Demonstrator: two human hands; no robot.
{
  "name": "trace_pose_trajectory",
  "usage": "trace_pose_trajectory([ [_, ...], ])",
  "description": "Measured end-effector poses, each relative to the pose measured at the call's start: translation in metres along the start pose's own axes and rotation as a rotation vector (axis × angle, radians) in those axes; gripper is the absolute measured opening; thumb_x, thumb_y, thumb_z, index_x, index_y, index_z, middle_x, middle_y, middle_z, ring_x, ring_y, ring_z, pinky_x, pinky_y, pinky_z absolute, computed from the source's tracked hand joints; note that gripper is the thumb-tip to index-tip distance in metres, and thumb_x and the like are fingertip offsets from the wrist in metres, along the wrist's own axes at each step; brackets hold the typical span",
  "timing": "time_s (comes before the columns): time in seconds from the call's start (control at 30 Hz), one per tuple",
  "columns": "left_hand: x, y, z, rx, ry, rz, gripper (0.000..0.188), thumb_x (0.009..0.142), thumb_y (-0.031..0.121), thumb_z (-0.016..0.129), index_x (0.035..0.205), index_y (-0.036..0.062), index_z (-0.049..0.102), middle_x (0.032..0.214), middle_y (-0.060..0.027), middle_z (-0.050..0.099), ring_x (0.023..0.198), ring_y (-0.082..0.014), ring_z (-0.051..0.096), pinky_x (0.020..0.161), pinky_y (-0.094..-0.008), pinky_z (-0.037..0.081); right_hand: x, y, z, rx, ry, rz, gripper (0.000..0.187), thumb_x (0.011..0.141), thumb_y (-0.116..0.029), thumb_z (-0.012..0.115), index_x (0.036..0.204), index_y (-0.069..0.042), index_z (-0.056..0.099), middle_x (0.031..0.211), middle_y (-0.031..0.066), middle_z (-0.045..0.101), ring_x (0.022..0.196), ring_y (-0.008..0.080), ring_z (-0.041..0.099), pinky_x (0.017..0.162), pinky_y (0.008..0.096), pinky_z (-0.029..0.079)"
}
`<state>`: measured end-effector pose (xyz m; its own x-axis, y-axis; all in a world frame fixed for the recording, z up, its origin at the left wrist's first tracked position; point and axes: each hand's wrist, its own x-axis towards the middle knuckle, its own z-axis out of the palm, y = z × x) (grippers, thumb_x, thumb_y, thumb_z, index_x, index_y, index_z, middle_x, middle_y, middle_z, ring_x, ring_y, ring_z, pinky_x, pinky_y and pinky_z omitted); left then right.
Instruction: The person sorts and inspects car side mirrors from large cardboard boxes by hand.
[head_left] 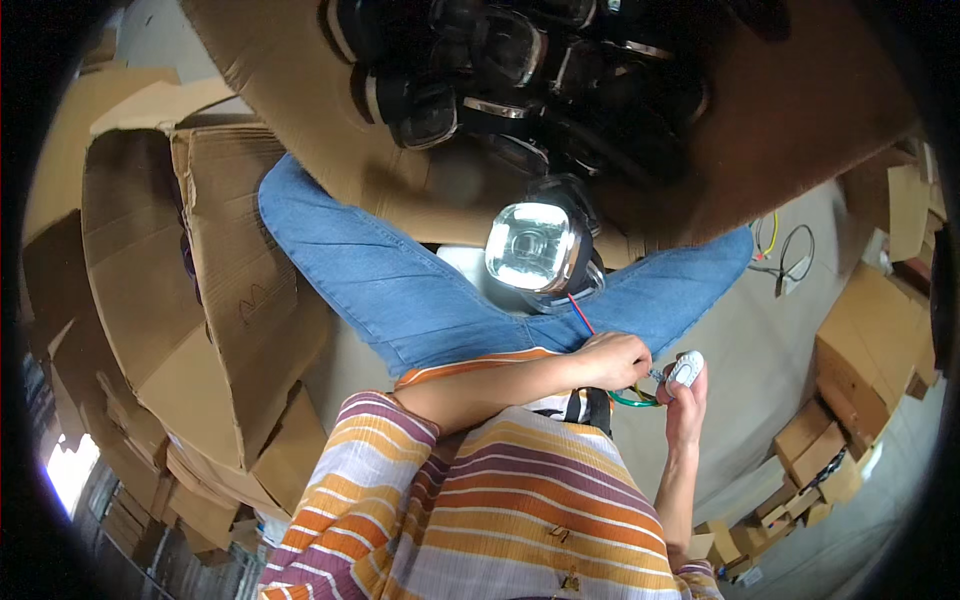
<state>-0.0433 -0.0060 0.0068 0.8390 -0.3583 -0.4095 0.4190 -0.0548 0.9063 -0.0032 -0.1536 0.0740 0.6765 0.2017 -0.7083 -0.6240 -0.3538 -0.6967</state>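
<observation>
In my lap stands a lit lamp (530,247) with a square, rounded glass face and a dark housing. A thin red-and-blue wire (580,312) runs from it toward my left hand (614,361). That hand reaches across my waist, its fingers closed on the wires; the exact grip is partly hidden. Just beside it, my right hand (684,398) grips a white oval plastic piece (687,369) between thumb and fingers. A green wire (634,402) curves between the two hands. Small grey metal shows between the fingertips, too small to name.
Ahead, a large open cardboard box (290,90) holds several dark lamps (510,50). Another tall box (235,280) stands at my left. Smaller cartons (870,340) lie at the right. Coloured cables (790,260) rest on the floor beyond my right knee.
</observation>
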Motion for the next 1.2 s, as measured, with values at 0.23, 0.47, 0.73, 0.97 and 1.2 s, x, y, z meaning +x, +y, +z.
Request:
trace_pose_trajectory([
  [0.23,-0.005,0.002,-0.007,0.003,0.041,-0.012,0.022,0.074,0.020,0.043,0.076,0.0051,0.059,0.080,-0.0111,0.057,0.079,-0.0275,0.054,0.069,-0.0364,0.041,0.002,-0.001,0.011,-0.006,0.086,-0.041,0.034,0.068,-0.008,0.040,0.102,-0.007,0.039,0.077,0.0027,0.044,0.059,0.0079,0.037,0.047,0.0201,0.029],
  [0.47,-0.007,0.003,-0.007,-0.025,0.026,0.018,0.021,0.074,0.020,0.045,0.079,0.0032,0.057,0.081,-0.0127,0.056,0.080,-0.0282,0.053,0.069,-0.0359,0.041,0.001,-0.005,0.016,-0.182,0.177,-0.017,0.017,0.078,-0.022,0.039,0.088,-0.009,0.042,0.072,0.0003,0.044,0.059,0.0058,0.040,0.045,0.0182,0.031],
  [0.73,-0.002,0.007,-0.048,0.826,0.306,0.291,0.012,0.062,0.013,0.051,0.071,0.0053,0.052,0.063,-0.0095,0.056,0.057,-0.0234,0.056,0.053,-0.0341,0.042,-0.002,-0.011,0.000,-0.006,0.206,-0.136,0.021,0.075,-0.017,0.043,0.093,-0.007,0.042,0.072,0.0015,0.044,0.055,0.0063,0.038,0.043,0.0181,0.027],
  [0.97,0.029,-0.012,-0.092,1.275,0.023,0.029,0.014,0.063,0.016,0.050,0.055,0.0097,0.060,0.061,-0.0103,0.058,0.061,-0.0213,0.058,0.053,-0.0330,0.043,-0.008,-0.013,0.002,0.031,0.091,-0.112,0.023,0.072,-0.010,0.045,0.094,-0.005,0.041,0.073,0.0025,0.044,0.056,0.0050,0.036,0.043,0.0165,0.027],
  [1.2,-0.021,0.000,-0.166,1.080,-0.046,-0.296,0.022,0.068,0.030,0.055,0.070,0.0087,0.061,0.067,-0.0123,0.058,0.069,-0.0268,0.056,0.062,-0.0354,0.045,-0.004,-0.006,-0.006,0.090,0.044,-0.111,0.023,0.071,-0.010,0.046,0.093,-0.005,0.040,0.074,0.0019,0.044,0.056,0.0046,0.036,0.043,0.0158,0.027],
])
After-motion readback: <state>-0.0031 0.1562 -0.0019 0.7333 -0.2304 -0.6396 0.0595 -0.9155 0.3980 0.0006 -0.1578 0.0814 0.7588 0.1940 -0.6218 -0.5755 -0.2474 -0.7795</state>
